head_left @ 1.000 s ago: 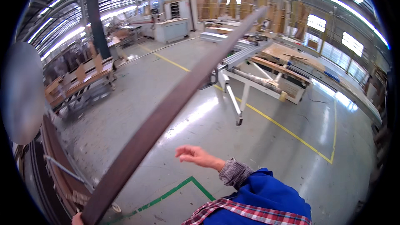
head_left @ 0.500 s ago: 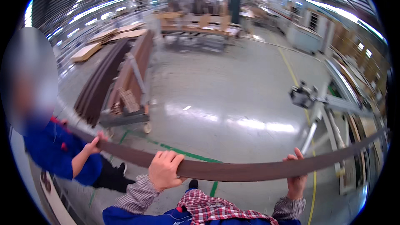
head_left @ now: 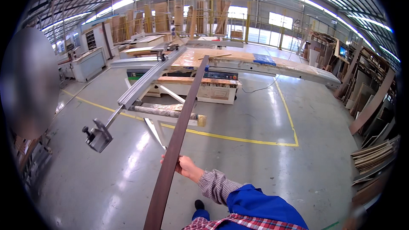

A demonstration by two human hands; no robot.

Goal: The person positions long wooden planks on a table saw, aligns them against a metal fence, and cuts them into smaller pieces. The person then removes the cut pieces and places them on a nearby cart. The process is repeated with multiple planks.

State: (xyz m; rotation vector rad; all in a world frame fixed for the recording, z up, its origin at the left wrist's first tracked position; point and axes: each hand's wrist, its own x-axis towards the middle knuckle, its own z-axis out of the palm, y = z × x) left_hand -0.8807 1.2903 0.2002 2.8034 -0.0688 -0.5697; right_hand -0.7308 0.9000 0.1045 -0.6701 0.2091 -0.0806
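A long, narrow dark-brown board (head_left: 181, 127) runs from the lower edge of the view away toward a sliding-table saw (head_left: 217, 87). My right hand (head_left: 183, 165) grips it at mid-length, with the palm on its right side and fingertips showing at its left edge. The board's far end overlaps the saw's table top in the picture; I cannot tell whether it rests there. Its near end runs out of view at the bottom. My left hand is not in view.
Left of the board, a metal rail (head_left: 149, 79) juts out, with a grey clamp-like end piece (head_left: 100, 136) over the floor. A white beam (head_left: 294, 72) extends right from the saw. Stacked boards (head_left: 375, 155) line the right side. Yellow tape (head_left: 238, 139) marks the floor.
My view has swung right, from the rack and the co-worker to the saw. The board now points away from me instead of lying crosswise. My left hand has left the view; my right still grips.
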